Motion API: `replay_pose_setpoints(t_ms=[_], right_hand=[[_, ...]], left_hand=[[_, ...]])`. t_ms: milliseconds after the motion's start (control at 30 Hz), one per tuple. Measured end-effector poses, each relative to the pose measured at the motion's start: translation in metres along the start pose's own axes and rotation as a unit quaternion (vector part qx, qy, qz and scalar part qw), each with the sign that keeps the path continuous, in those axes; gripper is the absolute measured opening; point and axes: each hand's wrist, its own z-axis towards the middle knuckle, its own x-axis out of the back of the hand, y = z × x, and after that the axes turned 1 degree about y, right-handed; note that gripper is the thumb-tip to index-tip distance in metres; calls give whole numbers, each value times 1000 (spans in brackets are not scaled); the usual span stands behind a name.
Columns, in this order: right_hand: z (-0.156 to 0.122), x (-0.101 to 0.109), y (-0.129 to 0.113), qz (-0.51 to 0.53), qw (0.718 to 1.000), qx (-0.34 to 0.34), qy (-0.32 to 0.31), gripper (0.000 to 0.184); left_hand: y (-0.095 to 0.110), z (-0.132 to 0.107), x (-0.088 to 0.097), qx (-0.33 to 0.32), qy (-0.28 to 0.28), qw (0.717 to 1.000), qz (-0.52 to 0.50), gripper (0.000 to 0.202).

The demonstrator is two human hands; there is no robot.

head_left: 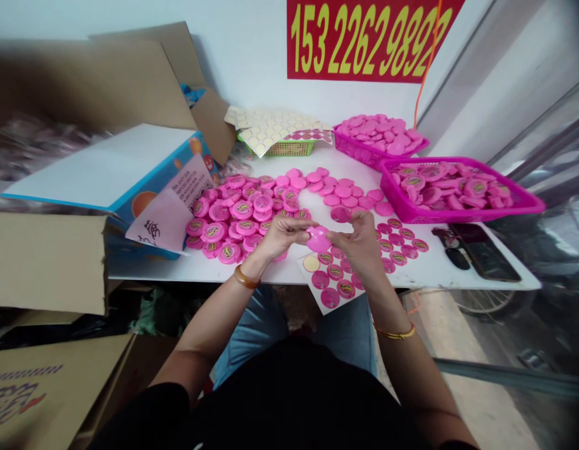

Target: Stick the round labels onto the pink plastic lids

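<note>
My left hand [289, 237] pinches a round, glossy pink plastic case [318, 239] between thumb and fingers, above the table's front edge. My right hand [362, 244] is closed from the other side, its thumb at the case's edge. At its fingertips shows a dark pink round sticker [341, 214]. Below the hands a sheet of round stickers [311, 263] juts over the table edge, with one pale bare circle. Left of my hands lies a heap of pink cases with labels [244, 210]. Plain pink cases [344, 189] are spread behind my hands.
Two pink baskets full of cases, a front one [463, 215] and a rear one [357, 152], stand at right. A phone [489, 253] lies near the right edge. Sticker sheets [271, 125] cover a green basket [289, 148]. Cardboard boxes [50, 259] crowd the left.
</note>
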Motion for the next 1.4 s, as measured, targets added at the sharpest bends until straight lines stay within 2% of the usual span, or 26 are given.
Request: replay_pose_setpoints(t_ms=[133,333,467,667,767,867,933,1133,1267,1400], right_hand=[[-7,-10,0,24,999,9,34,56],[-26,-18,3,85,993,22,77,56],[-27,-15,6,95,992,24,78,59],[-20,-21,14,118,989,8,88,60],[-20,-27,17,173,980,-25,99,56],[-22,-33,17,230,965,-57,111,55],[-24,-35,15,251,959,-74,111,55],[-26,-37,12,270,952,-106,94,54],[-29,-36,16,258,955,-113,89,56],[-35,-31,15,189,973,-49,125,51]], left_hand=[[-3,-1,-3,-7,47,999,-13,38],[-5,-3,-3,-21,72,997,5,34],[1,-3,-6,-29,75,997,4,33],[-2,0,-8,-33,69,997,4,33],[-6,-4,-14,-19,52,995,-78,39],[-6,-13,-23,17,1,984,-179,52],[-5,-19,-27,30,-28,978,-206,62],[-8,-20,-23,20,-21,983,-181,74],[-14,-16,-18,0,-19,986,-165,65],[-18,-15,-15,-16,-21,981,-190,54]])
